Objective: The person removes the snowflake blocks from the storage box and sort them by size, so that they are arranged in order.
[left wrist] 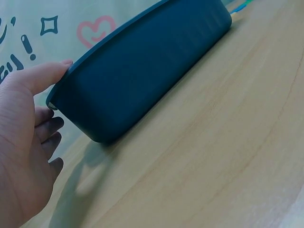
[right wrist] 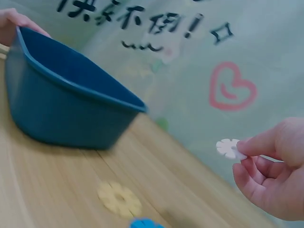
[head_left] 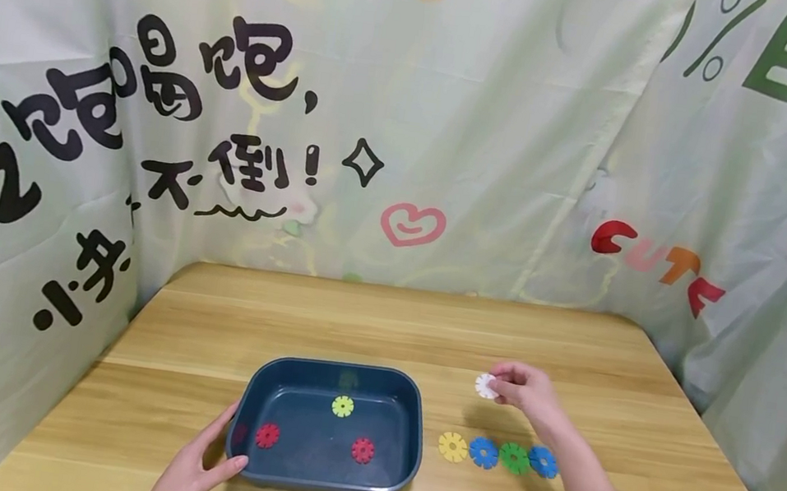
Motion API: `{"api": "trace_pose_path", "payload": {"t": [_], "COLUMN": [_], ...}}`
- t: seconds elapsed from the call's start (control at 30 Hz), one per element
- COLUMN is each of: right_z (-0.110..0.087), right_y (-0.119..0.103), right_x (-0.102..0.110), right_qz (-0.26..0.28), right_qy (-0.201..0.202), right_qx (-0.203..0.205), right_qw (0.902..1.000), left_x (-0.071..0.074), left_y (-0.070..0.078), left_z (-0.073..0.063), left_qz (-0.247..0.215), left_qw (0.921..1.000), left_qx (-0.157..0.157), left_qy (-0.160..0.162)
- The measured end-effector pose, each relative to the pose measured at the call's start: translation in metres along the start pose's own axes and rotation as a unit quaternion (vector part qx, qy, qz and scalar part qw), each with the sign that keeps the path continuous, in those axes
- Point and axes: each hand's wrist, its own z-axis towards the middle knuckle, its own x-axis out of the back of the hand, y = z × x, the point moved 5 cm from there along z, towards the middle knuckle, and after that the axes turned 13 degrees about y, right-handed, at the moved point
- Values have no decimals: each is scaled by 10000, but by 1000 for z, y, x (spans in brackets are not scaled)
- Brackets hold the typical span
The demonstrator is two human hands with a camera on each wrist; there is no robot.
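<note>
My right hand [head_left: 526, 394] pinches a white notched snowflake disc [head_left: 485, 385] between thumb and fingers, held above the table to the right of a dark blue plastic basin [head_left: 317, 484]. In the right wrist view the white disc [right wrist: 229, 148] sticks out past the fingertips. My left hand [head_left: 195, 460] holds the basin's left front corner, thumb over the rim and the other fingers along the outer wall. Inside the basin lie a yellow-green disc [head_left: 342, 406], a red disc [head_left: 267, 435] and another red disc [head_left: 362, 450].
Right of the basin, a row of discs lies on the wooden table [head_left: 205, 312]: yellow [head_left: 452, 447], blue [head_left: 483, 453], green [head_left: 514, 458] and another blue disc [head_left: 544, 462]. A printed cloth curtain [head_left: 499, 127] hangs behind the table and along its sides.
</note>
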Motion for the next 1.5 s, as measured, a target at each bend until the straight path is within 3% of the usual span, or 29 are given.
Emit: {"api": "trace_pose_path", "payload": {"t": [0.27,0.5,0.6,0.97,1.1,1.37,1.5], "right_z": [-8,-18,-26,-38,-42,-48,-49], "right_y": [19,40,44,71,80,93,95], "right_x": [48,84,96,133,142,153,154], "right_qz": [16,254,2,-59,-358,-1286,-1583], "right_qy": [422,606,774,859,878,833,783], "right_qx": [-208,-156,-376,-643,-726,-1178,-1168], "right_qw": [9989,9977,9963,9942,9928,9811,9773], "left_x": [-1,-1,-1,-2,-2,-2,-3], "left_y": [-1,-1,0,-1,-2,-1,-2], "left_z": [0,-1,-1,-1,-2,-2,-2], "left_qz": [1,23,-12,-97,-140,-354,-327], "left_qw": [9998,9995,9996,9995,9994,9992,9992], "left_qx": [194,314,280,284,294,172,206], "left_qy": [-78,-96,-89,-84,-97,-89,-81]}}
